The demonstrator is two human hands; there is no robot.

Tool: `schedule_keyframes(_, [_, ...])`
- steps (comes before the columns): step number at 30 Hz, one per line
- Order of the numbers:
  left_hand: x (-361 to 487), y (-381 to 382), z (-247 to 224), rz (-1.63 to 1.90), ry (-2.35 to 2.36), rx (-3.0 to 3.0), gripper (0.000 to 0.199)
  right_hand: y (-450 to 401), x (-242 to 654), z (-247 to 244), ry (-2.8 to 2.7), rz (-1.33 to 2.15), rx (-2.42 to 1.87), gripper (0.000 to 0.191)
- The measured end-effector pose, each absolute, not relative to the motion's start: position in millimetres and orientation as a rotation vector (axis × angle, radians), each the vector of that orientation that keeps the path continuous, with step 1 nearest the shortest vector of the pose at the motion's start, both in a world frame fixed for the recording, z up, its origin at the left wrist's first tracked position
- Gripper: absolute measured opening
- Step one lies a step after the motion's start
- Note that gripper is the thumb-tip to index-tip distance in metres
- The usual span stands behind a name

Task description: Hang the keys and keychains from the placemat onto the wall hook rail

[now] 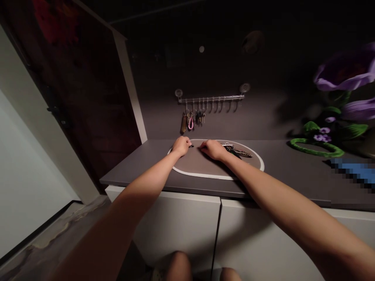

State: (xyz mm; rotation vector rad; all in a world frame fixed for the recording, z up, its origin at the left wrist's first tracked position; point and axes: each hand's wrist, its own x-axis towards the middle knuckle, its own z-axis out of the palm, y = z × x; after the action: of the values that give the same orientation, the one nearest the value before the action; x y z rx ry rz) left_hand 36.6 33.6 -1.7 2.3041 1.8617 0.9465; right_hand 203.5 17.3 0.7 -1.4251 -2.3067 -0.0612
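My left hand [181,146] is closed at the left part of an oval mat [193,166] with a white rim; a small dark item [191,146] shows at its fingertips, too small to name. Near the mat's middle, my right hand [211,149] is also closed, fingers curled down, and what it grips, if anything, is hidden. Right beside it, partly behind the wrist, lies a pile of keys and dark cords [238,152]. On the wall above, a clear hook rail [212,99] carries several hanging key sets, one with a pink loop [190,122].
Purple flowers [345,78] with a green fuzzy ring [316,147] stand on the right of the dark counter [137,166]. A blue pixelated item [354,169] lies near them. White cabinet doors [181,226] are below, and a dark door [93,97] is at left.
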Motion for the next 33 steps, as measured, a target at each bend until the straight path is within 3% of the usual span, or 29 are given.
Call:
schedule_keyframes(10, [37, 26, 8, 1.076, 1.59, 2.468, 0.013, 11, 202, 6, -2.329, -0.051, -1.446, 0.023])
schedule_keyframes(17, [43, 25, 9, 1.275, 1.38, 2.237, 0.011, 11, 202, 8, -2.176, -0.009, -1.394, 0.029])
schedule_keyframes(27, [48, 23, 7, 1.459, 1.099, 1.864, 0.015, 12, 198, 8, -1.899, 0.322, -1.142, 0.016])
schedule_keyframes(33, [51, 20, 9, 1.494, 1.03, 1.826, 0.018, 23, 199, 2, -1.766, 0.52, -1.007, 0.021])
